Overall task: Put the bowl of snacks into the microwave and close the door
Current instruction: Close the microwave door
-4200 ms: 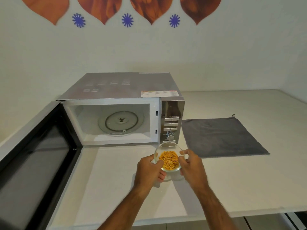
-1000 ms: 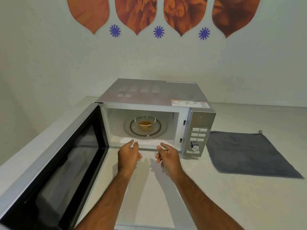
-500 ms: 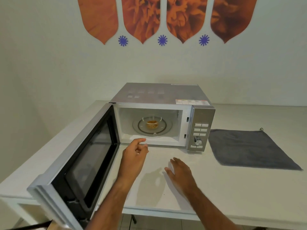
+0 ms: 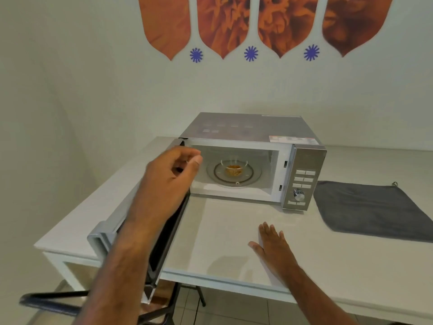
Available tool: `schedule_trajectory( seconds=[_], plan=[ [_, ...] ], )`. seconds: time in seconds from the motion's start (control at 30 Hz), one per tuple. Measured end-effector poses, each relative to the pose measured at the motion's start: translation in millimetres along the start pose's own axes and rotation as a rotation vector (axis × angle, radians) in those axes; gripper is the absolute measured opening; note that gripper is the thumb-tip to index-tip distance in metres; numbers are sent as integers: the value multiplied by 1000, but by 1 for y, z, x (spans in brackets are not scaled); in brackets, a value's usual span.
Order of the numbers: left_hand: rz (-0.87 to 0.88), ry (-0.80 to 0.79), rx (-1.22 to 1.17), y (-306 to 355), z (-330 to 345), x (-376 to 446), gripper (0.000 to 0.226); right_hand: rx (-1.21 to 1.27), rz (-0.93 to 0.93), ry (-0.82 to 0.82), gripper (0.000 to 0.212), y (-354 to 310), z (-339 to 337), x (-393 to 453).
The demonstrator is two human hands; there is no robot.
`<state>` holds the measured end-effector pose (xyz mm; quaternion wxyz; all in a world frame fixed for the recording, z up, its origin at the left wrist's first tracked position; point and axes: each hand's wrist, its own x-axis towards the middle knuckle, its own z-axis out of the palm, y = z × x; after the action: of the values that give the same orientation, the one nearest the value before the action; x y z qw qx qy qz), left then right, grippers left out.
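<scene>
The silver microwave (image 4: 253, 127) stands on the white table (image 4: 234, 231) with its door (image 4: 105, 235) swung wide open toward me on the left. Inside, the small glass bowl of orange snacks (image 4: 234, 169) sits in the middle of the glass turntable (image 4: 251, 178). My left hand (image 4: 168, 181) is raised in front of the door's upper edge near the hinge, fingers loosely curled, holding nothing; whether it touches the door I cannot tell. My right hand (image 4: 271, 245) lies flat, palm down, on the table in front of the microwave.
A dark grey cloth (image 4: 375, 207) lies flat on the table to the right of the microwave. The control panel with buttons and a dial (image 4: 302, 186) is on the oven's right side. A dark chair frame (image 4: 46, 299) shows below the table's front left corner.
The bowl went from my hands into the microwave. Since half a second ago my left hand has lifted up and left over the door; my right hand has settled flat. My view has pulled back.
</scene>
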<state>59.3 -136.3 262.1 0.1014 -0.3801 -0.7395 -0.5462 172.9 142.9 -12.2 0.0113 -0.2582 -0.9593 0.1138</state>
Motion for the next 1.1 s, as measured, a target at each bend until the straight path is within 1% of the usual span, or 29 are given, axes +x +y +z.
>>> schedule_trajectory(
  seconds=[0.07,0.17,0.3,0.37,0.53,0.6,0.73,0.8,0.87,0.93,1.1],
  plan=[
    [3,30,51,-6,-27,1,18,6,4,6,80,2,2,0],
    [-67,109,50,-28,-66,-3,29,-4,4,4,80,0,1,3],
    [-178,226,-60,-67,-101,-10,32,-13,7,6,79,-1,1,2],
    [-253,248,-138,-85,-108,-14,34,-2,12,-1,79,-1,-1,1],
    [-431,141,-409,-117,-110,-35,35,30,7,10,80,0,2,2],
    [-435,81,-486,-124,-108,-46,40,35,7,7,80,1,3,2],
    [-363,12,-628,-132,-102,-64,42,60,4,9,80,-1,0,1],
    [-360,-36,-632,-132,-98,-70,49,65,4,14,80,-2,-1,-1],
    [-370,-96,-585,-131,-90,-73,56,85,3,27,80,-2,-2,-3],
    [-384,-147,-558,-129,-81,-78,58,134,2,39,79,-3,-3,-6],
    [-367,-210,-626,-122,-47,-83,56,313,16,49,78,3,-1,-8]
  ],
)
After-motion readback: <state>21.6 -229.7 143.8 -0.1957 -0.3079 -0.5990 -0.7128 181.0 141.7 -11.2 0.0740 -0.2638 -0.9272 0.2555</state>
